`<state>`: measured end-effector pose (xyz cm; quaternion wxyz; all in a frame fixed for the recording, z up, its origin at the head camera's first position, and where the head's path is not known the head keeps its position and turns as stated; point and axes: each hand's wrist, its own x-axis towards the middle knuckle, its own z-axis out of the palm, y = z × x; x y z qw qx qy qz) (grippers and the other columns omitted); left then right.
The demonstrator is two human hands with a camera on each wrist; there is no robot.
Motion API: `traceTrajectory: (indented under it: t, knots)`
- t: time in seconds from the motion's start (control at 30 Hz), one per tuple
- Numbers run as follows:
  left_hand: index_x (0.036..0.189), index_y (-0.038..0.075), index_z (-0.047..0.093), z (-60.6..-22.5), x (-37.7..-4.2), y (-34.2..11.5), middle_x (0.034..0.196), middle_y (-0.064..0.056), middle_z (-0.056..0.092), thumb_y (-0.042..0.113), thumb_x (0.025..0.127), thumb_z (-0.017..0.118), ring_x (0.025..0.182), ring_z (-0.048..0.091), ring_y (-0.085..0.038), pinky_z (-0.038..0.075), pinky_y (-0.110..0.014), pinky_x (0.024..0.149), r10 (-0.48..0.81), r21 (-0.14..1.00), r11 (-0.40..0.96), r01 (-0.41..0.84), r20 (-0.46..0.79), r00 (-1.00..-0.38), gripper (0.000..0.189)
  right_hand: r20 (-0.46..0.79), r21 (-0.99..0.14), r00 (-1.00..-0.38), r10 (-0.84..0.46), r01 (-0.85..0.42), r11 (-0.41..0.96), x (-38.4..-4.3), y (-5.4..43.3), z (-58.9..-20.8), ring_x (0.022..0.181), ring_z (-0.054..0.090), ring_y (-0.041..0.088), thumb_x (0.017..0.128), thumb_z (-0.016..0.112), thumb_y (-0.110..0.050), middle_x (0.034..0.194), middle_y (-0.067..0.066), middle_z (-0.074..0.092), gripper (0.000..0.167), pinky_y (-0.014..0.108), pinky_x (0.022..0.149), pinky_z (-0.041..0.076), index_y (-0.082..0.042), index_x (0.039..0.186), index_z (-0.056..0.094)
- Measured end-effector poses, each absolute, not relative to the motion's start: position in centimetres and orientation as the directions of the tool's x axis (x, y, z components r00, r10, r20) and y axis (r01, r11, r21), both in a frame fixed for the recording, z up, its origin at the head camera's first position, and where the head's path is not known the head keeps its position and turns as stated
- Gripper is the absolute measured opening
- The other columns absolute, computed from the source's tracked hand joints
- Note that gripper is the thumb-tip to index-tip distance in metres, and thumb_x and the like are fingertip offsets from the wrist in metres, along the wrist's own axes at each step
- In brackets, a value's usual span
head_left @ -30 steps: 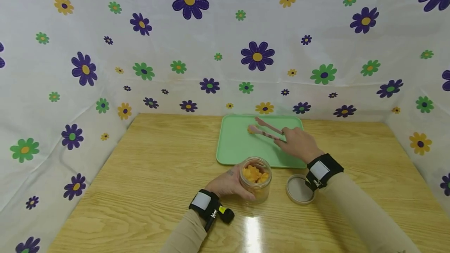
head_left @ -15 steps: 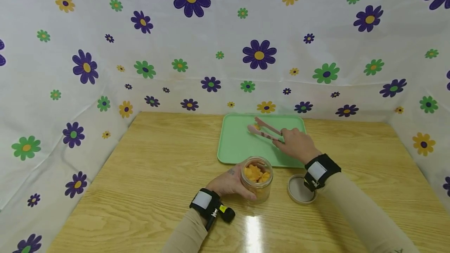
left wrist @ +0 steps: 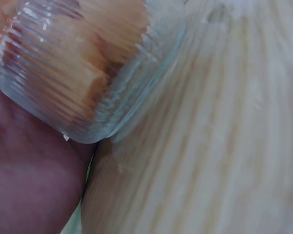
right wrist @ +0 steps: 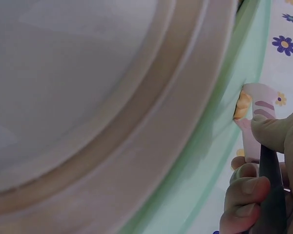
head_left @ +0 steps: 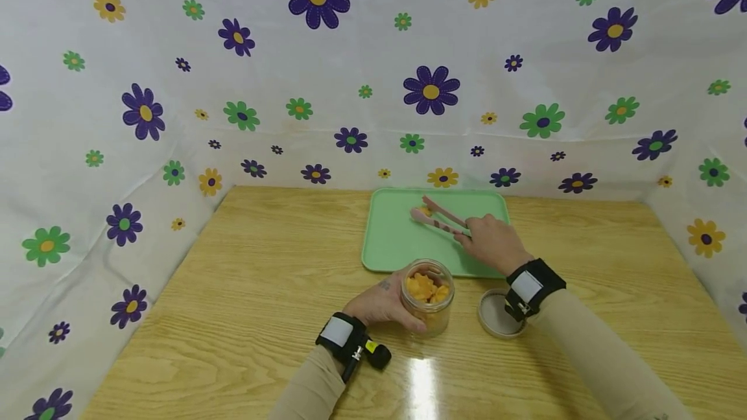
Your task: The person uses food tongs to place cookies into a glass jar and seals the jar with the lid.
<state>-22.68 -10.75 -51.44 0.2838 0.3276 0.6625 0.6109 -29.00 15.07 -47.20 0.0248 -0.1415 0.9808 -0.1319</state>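
My left hand (head_left: pixel 382 303) grips a ribbed clear glass jar (head_left: pixel 428 323) standing on the table, its fingers round the far side and its thumb on the near side. Inside the jar are several orange flower-shaped snacks (head_left: pixel 425 288). My right hand (head_left: pixel 493 242) holds pink tongs (head_left: pixel 434 221) with dark handles over the green tray (head_left: pixel 385 245). The tips of the tongs are spread apart. Between them, on the tray, lies one orange snack (head_left: pixel 427 211), also visible in the right wrist view beside the tongs (right wrist: pixel 263 102).
A round jar lid (head_left: pixel 500 314) lies on the wooden table (head_left: pixel 262 264) right of the jar, under my right wrist, and fills much of the right wrist view. A white cloth with printed flowers (head_left: pixel 350 50) rises behind the table and along both sides.
The tongs have spread, and the orange snack at their tip now rests on the tray between the arms. My left hand keeps its grip on the jar. The head view has shifted slightly.
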Motion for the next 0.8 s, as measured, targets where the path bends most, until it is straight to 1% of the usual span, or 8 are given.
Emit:
traceTrajectory:
  t: [0.1,0.23,0.37,0.53,0.67,0.8]
  knots:
    - [0.152,0.019,0.04,-51.5,-22.8,-10.7,0.146,-0.005,0.052,0.001,0.072,0.089,0.137,0.048,-0.015,0.033,-0.031,0.119,0.782,0.993,0.054,0.107,0.025,-0.623,0.096,0.005,-0.265,-0.957,-0.291,-0.282,0.922,-28.9,15.4,-47.2,0.068,0.053,0.023,0.1,0.065,-0.035,0.072,0.008,0.059,0.034,0.034,0.054,0.041,-0.002,0.096,0.068]
    - [0.153,0.022,0.039,-51.8,-22.8,-10.8,0.148,-0.003,0.051,0.006,0.073,0.091,0.139,0.046,-0.015,0.032,-0.032,0.12,0.778,0.993,0.052,0.101,0.023,-0.628,0.096,0.017,-0.277,-0.954,-0.298,-0.291,0.916,-28.9,15.6,-47.3,0.068,0.053,0.023,0.1,0.065,-0.037,0.073,0.008,0.059,0.035,0.033,0.053,0.04,-0.002,0.096,0.068]
    - [0.153,0.021,0.04,-51.8,-22.7,-10.7,0.148,-0.004,0.051,0.004,0.073,0.091,0.139,0.046,-0.016,0.031,-0.033,0.121,0.783,0.995,0.035,0.091,0.03,-0.622,0.096,0.008,-0.29,-0.957,-0.289,-0.279,0.915,-28.6,15.8,-47.4,0.066,0.052,0.022,0.1,0.064,-0.037,0.071,0.007,0.057,0.036,0.032,0.052,0.038,-0.002,0.095,0.068]
    - [0.152,0.019,0.04,-51.9,-22.8,-10.7,0.146,-0.006,0.052,0.001,0.072,0.09,0.137,0.048,-0.016,0.033,-0.032,0.119,0.788,0.996,0.023,0.083,0.033,-0.614,0.096,0.001,-0.303,-0.955,-0.296,-0.283,0.91,-28.1,16.0,-47.0,0.069,0.052,0.022,0.101,0.062,-0.038,0.073,0.007,0.058,0.037,0.031,0.054,0.037,-0.001,0.101,0.069]
    - [0.153,0.019,0.038,-51.9,-22.9,-10.7,0.147,-0.008,0.051,0.001,0.072,0.09,0.139,0.047,-0.016,0.032,-0.033,0.12,0.798,0.999,0.001,0.055,0.032,-0.602,0.097,-0.001,-0.308,-0.952,-0.307,-0.292,0.905,-27.6,16.4,-46.5,0.07,0.052,0.022,0.101,0.062,-0.038,0.073,0.006,0.057,0.038,0.031,0.054,0.035,-0.001,0.104,0.07]
    - [0.154,0.02,0.038,-51.8,-22.9,-10.8,0.148,-0.008,0.051,0.0,0.073,0.09,0.139,0.046,-0.016,0.032,-0.034,0.12,0.802,1.0,-0.005,0.025,0.019,-0.597,0.098,0.014,-0.312,-0.946,-0.324,-0.312,0.897,-27.0,16.9,-46.2,0.066,0.051,0.02,0.102,0.061,-0.037,0.072,0.006,0.057,0.038,0.03,0.052,0.035,0.0,0.104,0.07]
